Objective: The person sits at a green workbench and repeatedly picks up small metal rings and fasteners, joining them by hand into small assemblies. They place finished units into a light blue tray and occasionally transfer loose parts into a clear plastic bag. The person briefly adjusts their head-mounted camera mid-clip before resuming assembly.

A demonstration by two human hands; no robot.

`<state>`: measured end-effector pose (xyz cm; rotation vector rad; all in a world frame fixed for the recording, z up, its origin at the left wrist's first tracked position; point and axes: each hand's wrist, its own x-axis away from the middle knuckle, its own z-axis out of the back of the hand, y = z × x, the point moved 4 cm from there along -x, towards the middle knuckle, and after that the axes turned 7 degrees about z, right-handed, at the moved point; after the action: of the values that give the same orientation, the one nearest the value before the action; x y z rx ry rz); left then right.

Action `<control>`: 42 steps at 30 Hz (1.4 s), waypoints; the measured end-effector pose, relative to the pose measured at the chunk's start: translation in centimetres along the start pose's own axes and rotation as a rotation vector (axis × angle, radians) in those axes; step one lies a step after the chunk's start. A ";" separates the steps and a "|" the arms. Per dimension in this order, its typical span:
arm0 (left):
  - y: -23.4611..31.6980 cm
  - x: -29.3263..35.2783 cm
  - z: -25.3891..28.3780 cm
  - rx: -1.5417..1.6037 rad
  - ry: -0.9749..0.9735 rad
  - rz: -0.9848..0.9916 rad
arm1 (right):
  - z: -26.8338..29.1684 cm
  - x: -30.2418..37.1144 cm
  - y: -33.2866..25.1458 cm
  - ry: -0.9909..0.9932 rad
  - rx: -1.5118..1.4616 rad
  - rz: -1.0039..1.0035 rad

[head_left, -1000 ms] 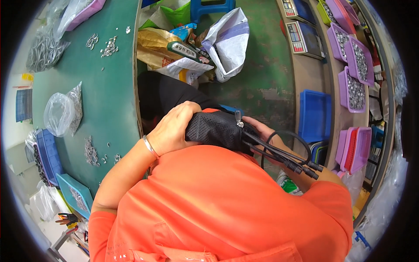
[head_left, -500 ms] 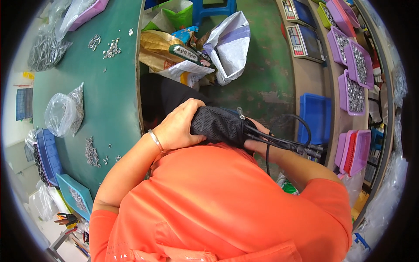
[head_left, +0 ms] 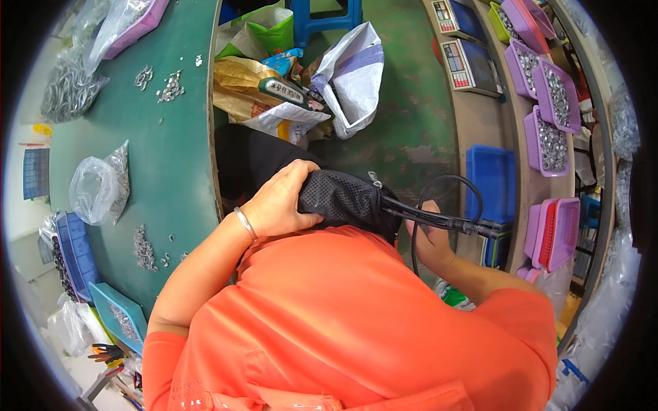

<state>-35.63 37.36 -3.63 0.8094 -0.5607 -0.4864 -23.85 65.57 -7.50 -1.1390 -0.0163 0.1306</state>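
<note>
At my waist sits a black mesh pouch [head_left: 337, 196] with a zipper and a bundle of black cables [head_left: 439, 220] coming out of its right end. My left hand [head_left: 284, 200], with a metal bangle at the wrist, is closed around the pouch's left end, thumb below and fingers over the top. To the right of the pouch, my right hand [head_left: 432, 236] is apart from it, behind the cables. Its fingers show only in part; they look loosely parted, with nothing visible in them.
On my left is a green table [head_left: 181, 157] with small metal parts and a clear plastic bag [head_left: 96, 185]. Open sacks [head_left: 353, 79] stand on the floor ahead. Scales [head_left: 469, 65], a blue tray [head_left: 490, 185] and purple baskets of metal parts [head_left: 552, 144] line the right side.
My right hand has left the pouch's right end and moved to the right, beside the cables. My left hand keeps its hold. The view has shifted slightly.
</note>
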 end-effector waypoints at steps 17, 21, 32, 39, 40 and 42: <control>0.1 -0.4 -0.4 0.004 0.011 -0.012 | -2.1 -3.9 -9.3 -0.317 0.800 0.233; 0.4 -0.4 -0.2 0.005 -0.019 -0.018 | -1.6 -3.0 -9.7 -0.279 0.677 0.242; 0.2 -0.4 0.0 0.015 -0.054 0.019 | -1.2 -2.4 -10.7 -0.191 0.626 0.233; 0.3 -0.2 -0.2 -0.002 -0.035 -0.030 | -1.1 -0.8 -9.8 -0.267 0.333 0.171; 0.3 -0.2 -0.2 -0.003 -0.030 -0.027 | -1.2 -0.8 -9.6 -0.259 0.300 0.189; 0.3 -0.1 -0.2 -0.005 -0.021 -0.021 | -1.1 -0.7 -9.6 -0.261 0.261 0.268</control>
<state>-35.53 37.75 -3.52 0.8072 -0.5708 -0.5163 -23.58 60.52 0.75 -0.8532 -0.0763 0.5058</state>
